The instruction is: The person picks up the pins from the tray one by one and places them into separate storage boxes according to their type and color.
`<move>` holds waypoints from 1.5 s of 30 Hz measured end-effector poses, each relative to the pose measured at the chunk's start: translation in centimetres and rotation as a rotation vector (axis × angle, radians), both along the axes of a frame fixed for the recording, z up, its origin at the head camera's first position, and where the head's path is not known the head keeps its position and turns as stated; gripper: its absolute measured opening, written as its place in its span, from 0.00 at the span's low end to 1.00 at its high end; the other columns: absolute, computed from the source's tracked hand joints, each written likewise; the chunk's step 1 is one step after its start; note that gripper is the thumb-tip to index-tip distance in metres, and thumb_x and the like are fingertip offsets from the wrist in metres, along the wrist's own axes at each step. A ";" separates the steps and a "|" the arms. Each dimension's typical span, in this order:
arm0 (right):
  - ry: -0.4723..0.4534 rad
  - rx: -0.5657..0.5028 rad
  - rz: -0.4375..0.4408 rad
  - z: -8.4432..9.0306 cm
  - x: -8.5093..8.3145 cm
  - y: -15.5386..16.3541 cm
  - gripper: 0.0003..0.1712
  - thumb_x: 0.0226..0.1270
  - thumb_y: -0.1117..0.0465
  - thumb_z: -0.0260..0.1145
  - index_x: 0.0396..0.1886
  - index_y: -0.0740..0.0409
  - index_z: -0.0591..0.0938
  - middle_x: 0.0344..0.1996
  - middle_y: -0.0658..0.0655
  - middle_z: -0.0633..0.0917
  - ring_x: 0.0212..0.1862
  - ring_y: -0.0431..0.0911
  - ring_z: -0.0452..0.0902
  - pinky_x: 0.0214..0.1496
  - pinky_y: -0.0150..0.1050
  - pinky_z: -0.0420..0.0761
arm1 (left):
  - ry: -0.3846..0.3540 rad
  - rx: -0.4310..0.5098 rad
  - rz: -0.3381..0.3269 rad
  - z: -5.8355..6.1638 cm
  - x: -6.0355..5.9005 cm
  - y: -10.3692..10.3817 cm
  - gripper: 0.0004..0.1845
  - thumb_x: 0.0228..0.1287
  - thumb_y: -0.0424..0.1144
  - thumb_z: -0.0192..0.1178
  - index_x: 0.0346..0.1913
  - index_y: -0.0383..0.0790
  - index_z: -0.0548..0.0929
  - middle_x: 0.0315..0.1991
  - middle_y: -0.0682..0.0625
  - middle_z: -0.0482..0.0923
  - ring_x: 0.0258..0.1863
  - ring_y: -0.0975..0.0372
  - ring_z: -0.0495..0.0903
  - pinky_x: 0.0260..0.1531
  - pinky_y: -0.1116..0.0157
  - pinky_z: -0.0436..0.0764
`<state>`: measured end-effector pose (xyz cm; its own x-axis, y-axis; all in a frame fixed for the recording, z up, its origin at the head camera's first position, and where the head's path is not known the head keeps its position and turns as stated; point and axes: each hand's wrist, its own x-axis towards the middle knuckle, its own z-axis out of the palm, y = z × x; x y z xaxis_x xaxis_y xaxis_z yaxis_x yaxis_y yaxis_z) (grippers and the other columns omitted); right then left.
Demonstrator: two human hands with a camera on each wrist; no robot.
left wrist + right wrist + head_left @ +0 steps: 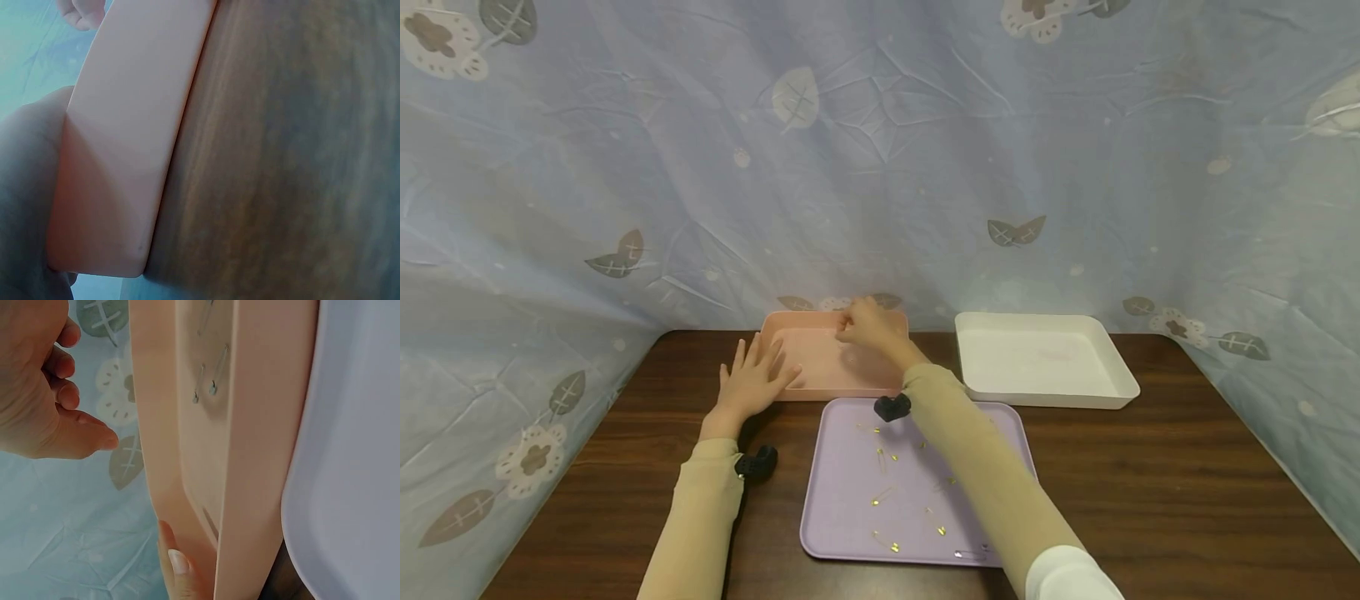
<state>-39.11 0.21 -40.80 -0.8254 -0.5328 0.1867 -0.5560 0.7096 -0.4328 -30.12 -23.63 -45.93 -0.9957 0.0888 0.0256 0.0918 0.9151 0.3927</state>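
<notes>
Hands at pink tray (820,362), light, stiff plastic, best gripped by its rim.
Left hand (751,383) braces its left rim, fingers spread; right hand (867,325) hovers over its far edge, fingers curled, apparently empty.

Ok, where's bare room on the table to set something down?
Free: the dark table right of the purple tray, in front of the white tray, and the near left corner. The white tray looks bare too. Crowded: the pink tray, with both the left hand and the right hand, and the pin-strewn purple tray.
</notes>
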 end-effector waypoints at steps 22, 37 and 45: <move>0.064 -0.040 -0.029 0.2 1.0 0.4 0.05 0.59 0.58 0.68 0.26 0.53 0.82 0.33 0.54 0.78 0.42 0.49 0.69 0.49 0.44 0.70 | 0.013 0.002 0.010 -0.1 0.0 0.0 0.45 0.65 0.73 0.41 0.78 0.51 0.50 0.79 0.39 0.35 0.77 0.39 0.32 0.65 0.27 0.39; 0.177 -0.091 -0.003 0.4 1.9 3.4 0.07 0.56 0.61 0.72 0.25 0.58 0.82 0.33 0.57 0.80 0.40 0.50 0.73 0.52 0.46 0.71 | 0.012 0.010 0.000 -0.2 0.1 -0.1 0.44 0.66 0.71 0.42 0.78 0.52 0.48 0.79 0.39 0.35 0.77 0.40 0.30 0.65 0.27 0.39; 0.145 -0.105 0.005 1.5 3.3 5.3 0.07 0.58 0.60 0.70 0.25 0.57 0.82 0.35 0.58 0.80 0.41 0.50 0.72 0.50 0.46 0.70 | 0.007 0.007 -0.002 -0.1 -0.1 -0.1 0.45 0.66 0.71 0.42 0.78 0.52 0.48 0.79 0.38 0.34 0.77 0.39 0.30 0.65 0.27 0.37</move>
